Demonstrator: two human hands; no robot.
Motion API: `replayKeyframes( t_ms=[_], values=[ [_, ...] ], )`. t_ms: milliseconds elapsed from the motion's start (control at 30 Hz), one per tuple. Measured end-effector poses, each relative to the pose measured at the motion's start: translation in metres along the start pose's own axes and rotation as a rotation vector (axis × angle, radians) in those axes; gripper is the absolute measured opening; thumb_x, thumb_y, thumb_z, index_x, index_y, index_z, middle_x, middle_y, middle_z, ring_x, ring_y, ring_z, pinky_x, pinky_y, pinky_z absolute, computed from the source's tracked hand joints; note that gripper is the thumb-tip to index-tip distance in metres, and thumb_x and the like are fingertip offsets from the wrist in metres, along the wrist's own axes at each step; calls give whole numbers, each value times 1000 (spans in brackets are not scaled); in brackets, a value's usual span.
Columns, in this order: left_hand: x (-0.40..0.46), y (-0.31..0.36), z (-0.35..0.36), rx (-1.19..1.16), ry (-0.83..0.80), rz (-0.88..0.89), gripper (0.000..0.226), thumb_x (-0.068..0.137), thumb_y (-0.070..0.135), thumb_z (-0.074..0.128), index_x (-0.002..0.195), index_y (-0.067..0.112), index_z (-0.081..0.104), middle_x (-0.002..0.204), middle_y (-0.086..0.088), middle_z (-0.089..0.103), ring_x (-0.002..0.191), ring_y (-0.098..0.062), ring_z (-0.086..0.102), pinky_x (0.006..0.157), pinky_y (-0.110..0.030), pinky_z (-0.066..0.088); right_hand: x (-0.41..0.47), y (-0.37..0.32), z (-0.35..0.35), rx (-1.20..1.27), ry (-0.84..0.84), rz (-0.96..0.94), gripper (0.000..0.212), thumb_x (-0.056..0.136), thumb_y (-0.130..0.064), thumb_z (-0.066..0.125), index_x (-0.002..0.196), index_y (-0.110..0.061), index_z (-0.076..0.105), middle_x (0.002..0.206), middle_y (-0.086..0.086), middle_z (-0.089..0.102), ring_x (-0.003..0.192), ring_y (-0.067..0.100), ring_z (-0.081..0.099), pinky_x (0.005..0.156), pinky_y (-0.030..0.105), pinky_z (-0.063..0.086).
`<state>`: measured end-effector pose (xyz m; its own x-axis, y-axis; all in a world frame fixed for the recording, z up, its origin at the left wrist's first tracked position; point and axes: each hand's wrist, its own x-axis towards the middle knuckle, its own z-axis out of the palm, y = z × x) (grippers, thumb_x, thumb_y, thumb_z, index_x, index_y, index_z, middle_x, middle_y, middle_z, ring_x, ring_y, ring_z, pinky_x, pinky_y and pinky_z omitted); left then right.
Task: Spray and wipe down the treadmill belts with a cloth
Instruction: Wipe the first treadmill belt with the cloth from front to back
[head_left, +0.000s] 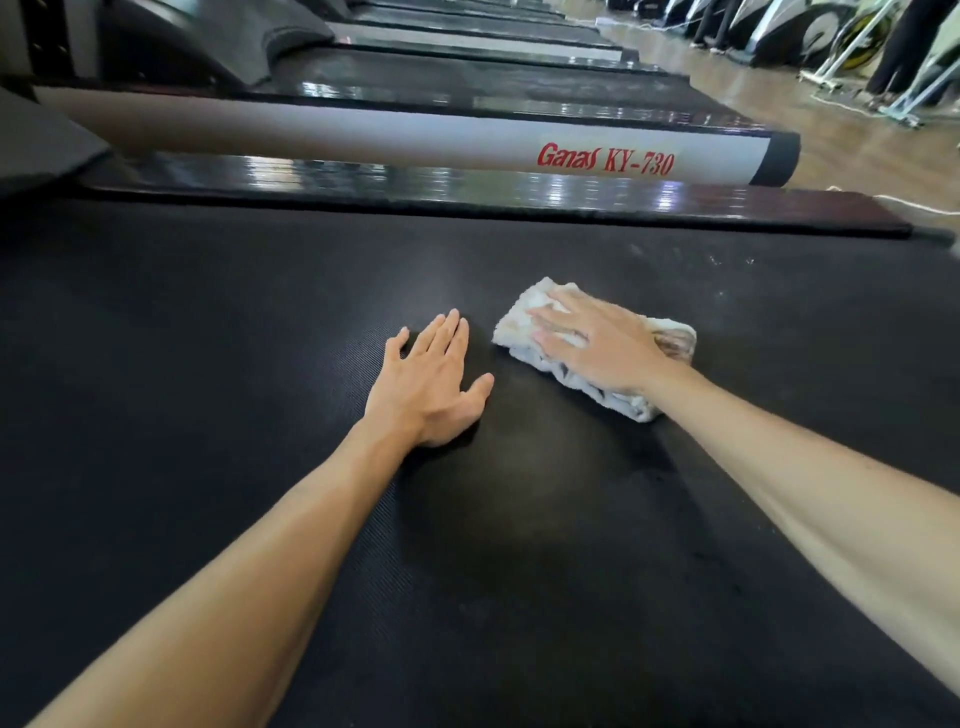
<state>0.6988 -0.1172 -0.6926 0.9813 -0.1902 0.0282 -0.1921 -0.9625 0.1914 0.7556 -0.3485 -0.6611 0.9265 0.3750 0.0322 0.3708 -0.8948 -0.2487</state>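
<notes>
A black textured treadmill belt (208, 364) fills most of the view. A folded white cloth (524, 317) lies on the belt right of centre. My right hand (597, 343) presses flat on the cloth with straight fingers. My left hand (431, 379) rests flat on the bare belt just left of the cloth, fingers straight and thumb spread. A damp darker patch shows on the belt below the hands. No spray bottle is in view.
A glossy black side rail (467, 192) and a grey frame bar (363, 140) marked "Ganas KY-730" border the belt's far side. More treadmills (467, 57) line up beyond. Wooden floor (857, 140) and other gym machines (810, 31) lie at the upper right.
</notes>
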Motion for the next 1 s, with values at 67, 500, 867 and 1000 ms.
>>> replayKeyframes(
  t_ms=[67,500,867,1000],
  values=[
    [-5,-1,-2,-24,-13,31,74,104,52,28,163,13,6,171,3,-3,155,-8,-7,126,-41,-5,-25,8,6,28,-2,-70,45,104,-59,40,146,-47,50,167,-23,21,155,6,15,126,41,15],
    [-84,15,-8,-40,-102,153,89,93,73,14,163,21,-3,168,11,-15,151,0,-19,126,-36,-10,-86,20,5,26,45,-32,46,102,-61,41,146,-51,49,165,-23,26,155,6,19,126,38,16],
    [-98,3,-5,-7,-84,271,95,84,78,3,162,25,-4,167,15,-14,150,4,-19,127,-36,-5,-143,3,7,40,7,-110,50,100,-66,40,147,-51,48,167,-22,22,156,2,10,126,37,7],
    [-100,1,-4,-4,-90,274,93,85,76,4,163,24,-2,168,15,-13,150,4,-18,127,-37,-5,-115,0,4,-33,35,41,47,102,-62,36,146,-50,49,166,-14,27,155,15,22,125,45,17]
  ],
)
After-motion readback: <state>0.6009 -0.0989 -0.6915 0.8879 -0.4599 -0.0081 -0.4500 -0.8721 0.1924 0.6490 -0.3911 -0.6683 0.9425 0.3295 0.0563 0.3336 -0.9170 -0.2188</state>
